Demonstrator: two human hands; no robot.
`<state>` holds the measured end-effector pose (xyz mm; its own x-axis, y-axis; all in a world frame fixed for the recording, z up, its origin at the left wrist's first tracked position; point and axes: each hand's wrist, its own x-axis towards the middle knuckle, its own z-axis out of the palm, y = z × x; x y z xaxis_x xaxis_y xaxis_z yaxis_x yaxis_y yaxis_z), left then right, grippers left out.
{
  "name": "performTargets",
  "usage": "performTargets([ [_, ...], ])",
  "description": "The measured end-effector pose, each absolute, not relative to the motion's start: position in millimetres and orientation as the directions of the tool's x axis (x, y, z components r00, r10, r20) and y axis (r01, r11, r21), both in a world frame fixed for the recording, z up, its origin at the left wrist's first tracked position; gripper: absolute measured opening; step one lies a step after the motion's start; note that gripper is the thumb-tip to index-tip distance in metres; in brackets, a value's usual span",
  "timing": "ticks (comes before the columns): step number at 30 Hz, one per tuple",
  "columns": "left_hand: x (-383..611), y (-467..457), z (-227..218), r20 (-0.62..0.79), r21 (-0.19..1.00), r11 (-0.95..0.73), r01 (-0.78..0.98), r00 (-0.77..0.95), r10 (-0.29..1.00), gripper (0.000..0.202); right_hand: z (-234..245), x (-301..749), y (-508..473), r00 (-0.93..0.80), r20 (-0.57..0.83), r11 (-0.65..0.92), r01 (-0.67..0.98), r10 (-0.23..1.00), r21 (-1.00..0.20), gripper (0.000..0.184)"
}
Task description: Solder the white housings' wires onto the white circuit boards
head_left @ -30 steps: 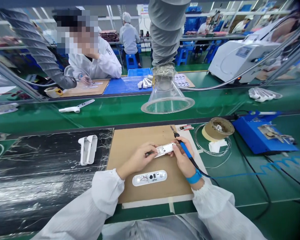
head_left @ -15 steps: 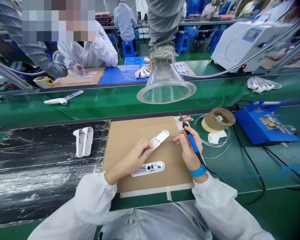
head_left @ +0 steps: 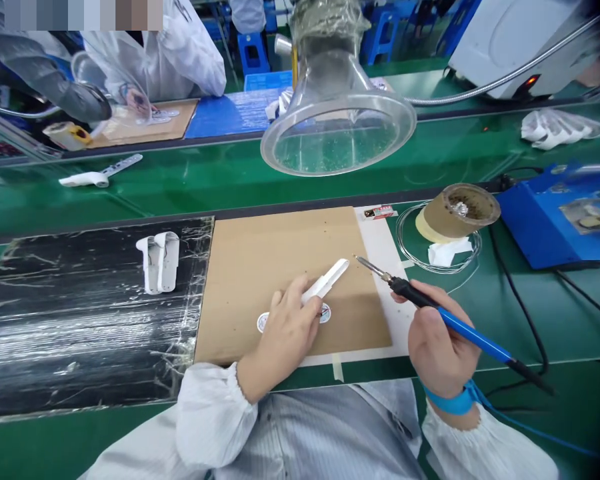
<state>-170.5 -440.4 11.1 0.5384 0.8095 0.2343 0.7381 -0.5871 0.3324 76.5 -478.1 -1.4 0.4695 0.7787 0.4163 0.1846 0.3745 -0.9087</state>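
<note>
My left hand [head_left: 286,332] is closed on a narrow white plastic part [head_left: 328,281] that sticks out tilted up to the right. The hand lies over a white oval housing [head_left: 264,322] on the brown board [head_left: 260,267], hiding most of it. My right hand [head_left: 437,337] grips a blue-handled soldering iron [head_left: 450,322]. Its metal tip [head_left: 365,261] points left, a short way from the end of the white part and not touching it.
A clear fume funnel [head_left: 337,123] hangs over the bench. To the right lie a tape roll [head_left: 459,212], solder wire and a blue soldering station [head_left: 560,217]. A white housing pair [head_left: 157,261] sits on black film at left. Another person [head_left: 155,53] works across the green belt.
My right hand has drawn back toward me and turned the iron so its tip points left at the white part. My left hand moved down over the oval housing. The view tilted closer.
</note>
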Motion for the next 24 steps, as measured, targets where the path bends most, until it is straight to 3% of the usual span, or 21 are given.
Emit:
performTargets([
  [13,-167,-445,14,0.224,0.342,-0.545,0.766,0.497,0.839,0.018,-2,76,-493,0.381,0.262,0.212,0.17,0.887,-0.962,0.012],
  [24,-164,-444,15,0.243,0.283,-0.537,0.794,0.483,0.841,0.017,-7,73,-494,0.376,0.25,0.206,0.152,0.893,-0.967,0.012],
])
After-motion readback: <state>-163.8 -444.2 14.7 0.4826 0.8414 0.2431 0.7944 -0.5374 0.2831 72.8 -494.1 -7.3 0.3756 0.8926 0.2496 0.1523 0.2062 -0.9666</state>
